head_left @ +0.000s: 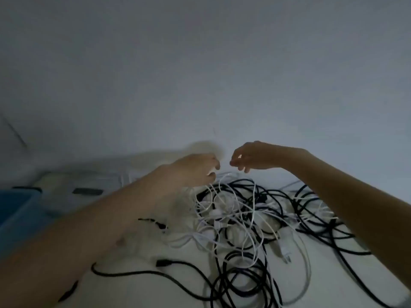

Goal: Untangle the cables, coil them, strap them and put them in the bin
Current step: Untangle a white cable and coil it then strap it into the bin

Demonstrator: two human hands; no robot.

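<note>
Above tangled cables (242, 218) — both hands raised

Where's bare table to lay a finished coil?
Free: the near strip between the left forearm and the lone black cable, and the table behind the tangle. Crowded: centre to right edge, all cables. The bin is far left.

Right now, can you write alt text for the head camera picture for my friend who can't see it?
Two bare arms reach over a tangled pile of black and white cables on a white surface. The blurred left hand pinches white cable strands, while the right hand hovers beside it with curled fingers. A blue bin sits at far left.
</note>
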